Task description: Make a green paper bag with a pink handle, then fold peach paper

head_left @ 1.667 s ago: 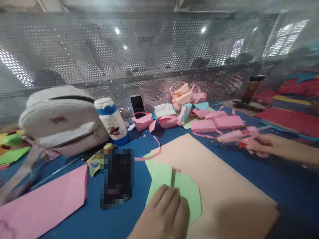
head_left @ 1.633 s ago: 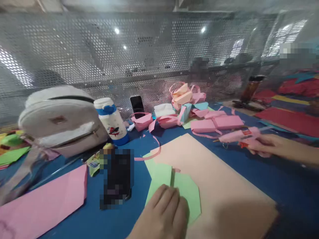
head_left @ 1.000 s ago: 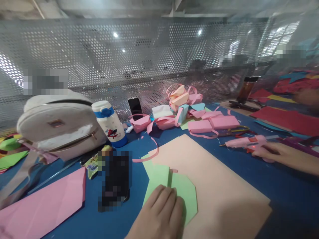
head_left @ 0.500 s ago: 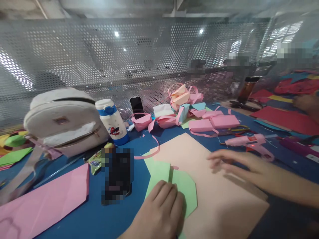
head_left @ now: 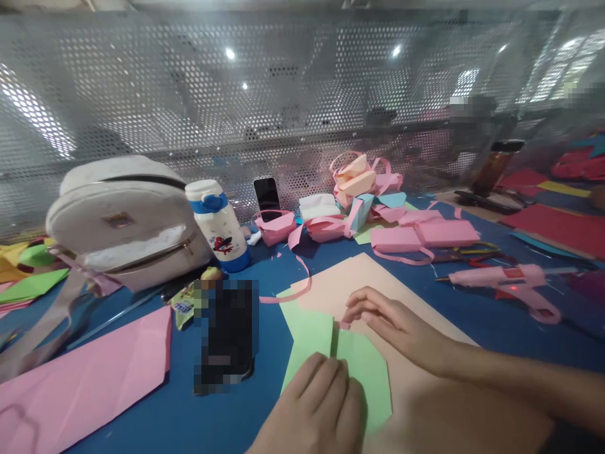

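Two hands met on the green paper (head_left: 359, 372) at 6 o'clock: the left hand (head_left: 316, 410), cut off by the frame, pressed flat, while the right hand (head_left: 392, 321) pinched a pink scrap (head_left: 345, 325). A blurred patch (head_left: 227, 337) hid something at 9 o'clock; the bottle (head_left: 218, 224) label was unreadable.

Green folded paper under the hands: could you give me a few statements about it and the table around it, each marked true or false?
1. The left hand presses flat on the green folded paper. True.
2. The right hand holds the pink glue gun. False: the gun lies on the blue table, apart from that hand.
3. The right hand pinches a small pink paper scrap at the green paper's top edge. True.
4. The white bottle with a blue band lies on its side. False: it stands upright.
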Motion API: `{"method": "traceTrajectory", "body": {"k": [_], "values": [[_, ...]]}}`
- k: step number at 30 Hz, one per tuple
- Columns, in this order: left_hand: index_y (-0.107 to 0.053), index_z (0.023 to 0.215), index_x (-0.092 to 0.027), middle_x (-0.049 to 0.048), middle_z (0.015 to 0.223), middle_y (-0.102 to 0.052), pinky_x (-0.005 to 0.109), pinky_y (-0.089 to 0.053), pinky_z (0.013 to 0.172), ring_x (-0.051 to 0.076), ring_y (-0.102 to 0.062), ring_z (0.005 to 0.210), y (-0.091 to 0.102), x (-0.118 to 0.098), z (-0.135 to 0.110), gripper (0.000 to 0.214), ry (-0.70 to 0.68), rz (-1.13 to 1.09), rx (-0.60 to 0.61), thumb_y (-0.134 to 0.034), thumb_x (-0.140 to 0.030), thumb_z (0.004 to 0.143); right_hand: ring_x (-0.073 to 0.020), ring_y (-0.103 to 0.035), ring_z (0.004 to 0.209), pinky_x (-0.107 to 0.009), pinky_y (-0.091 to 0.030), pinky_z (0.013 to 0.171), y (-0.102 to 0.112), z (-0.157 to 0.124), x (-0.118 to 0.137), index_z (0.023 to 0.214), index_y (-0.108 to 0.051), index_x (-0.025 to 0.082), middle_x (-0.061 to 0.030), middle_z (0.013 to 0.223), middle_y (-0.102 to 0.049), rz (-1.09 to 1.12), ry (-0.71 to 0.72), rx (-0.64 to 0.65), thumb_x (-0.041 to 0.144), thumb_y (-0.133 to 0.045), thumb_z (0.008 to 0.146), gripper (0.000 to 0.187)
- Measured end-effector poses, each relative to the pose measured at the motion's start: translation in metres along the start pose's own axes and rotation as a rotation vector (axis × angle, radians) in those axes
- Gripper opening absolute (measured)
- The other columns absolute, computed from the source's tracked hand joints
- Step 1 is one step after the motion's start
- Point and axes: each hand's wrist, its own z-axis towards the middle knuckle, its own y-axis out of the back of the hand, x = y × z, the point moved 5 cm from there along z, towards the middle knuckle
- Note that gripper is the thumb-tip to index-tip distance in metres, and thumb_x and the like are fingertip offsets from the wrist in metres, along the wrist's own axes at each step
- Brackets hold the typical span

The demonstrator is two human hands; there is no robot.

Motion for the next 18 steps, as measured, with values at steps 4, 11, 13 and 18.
{"method": "traceTrajectory", "body": {"k": [4,11,13,18], "values": [[-0.069,0.091,-0.012,0.0067,0.089,-0.076,0.035,-0.051,0.087,0.02,-0.069,0.083,-0.0021,0.0014,-0.0002,0.03,0.017,0.04,-0.037,-0.04,-0.004,0.095,-0.022,-0.063,0.111,-0.042,-0.048,0.097,0.0002,-0.0009,-0.0052,0.117,-0.048,0.022,-0.0113,0.113,-0.067,0.017,0.006,0.021,0.03,-0.037,0.105,0.019],[-0.069,0.091,-0.012,0.0046,0.089,-0.077,0.035,-0.048,0.092,0.019,-0.07,0.085,-0.0017,0.0013,0.0005,0.033,0.018,0.054,-0.034,-0.038,-0.003,0.099,-0.02,-0.062,0.108,-0.037,-0.049,0.096,-0.0009,-0.0014,-0.004,0.116,-0.052,0.021,-0.0089,0.111,-0.066,0.007,-0.002,0.022,0.028,-0.039,0.104,0.019],[-0.069,0.092,-0.012,0.0048,0.089,-0.077,0.035,-0.047,0.092,0.02,-0.07,0.085,-0.0015,0.0012,0.0001,0.034,0.01,0.056,-0.025,-0.037,-0.003,0.099,-0.0202,-0.063,0.107,-0.037,-0.05,0.095,-0.0011,-0.0011,-0.002,0.114,-0.054,0.021,-0.0089,0.111,-0.066,-0.02,-0.008,0.017,0.027,-0.039,0.104,0.019],[-0.068,0.095,-0.012,0.0055,0.093,-0.077,0.035,-0.049,0.094,0.02,-0.071,0.088,-0.0014,0.0009,-0.0024,0.031,0.008,0.056,-0.006,-0.038,-0.003,0.098,-0.0198,-0.063,0.105,-0.037,-0.05,0.094,-0.0005,-0.0024,-0.002,0.114,-0.056,0.021,-0.0079,0.111,-0.066,-0.096,0.011,0.008,0.023,-0.039,0.102,0.021]]}}
